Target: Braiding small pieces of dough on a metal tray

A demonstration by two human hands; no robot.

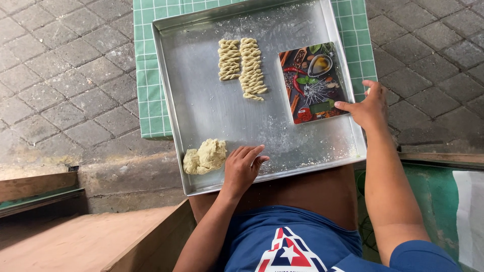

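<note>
A large flour-dusted metal tray (212, 108) rests on my lap and a low green tiled surface. My left hand (242, 167) lies flat on the tray near its front edge, fingers apart, right beside a lump of pale dough (204, 156). My right hand (368, 107) touches the right edge of a small picture-printed board (313, 82) lying in the tray's right half; whether it grips the board is unclear. Two rows of twisted dough pieces (242, 64) lie at the tray's far middle.
The green tiled surface (148, 85) sits under the tray's far part. Grey paving stones (60, 75) surround it. A wooden step (80, 242) lies at lower left, and a green floor with a white sheet (470, 216) at lower right.
</note>
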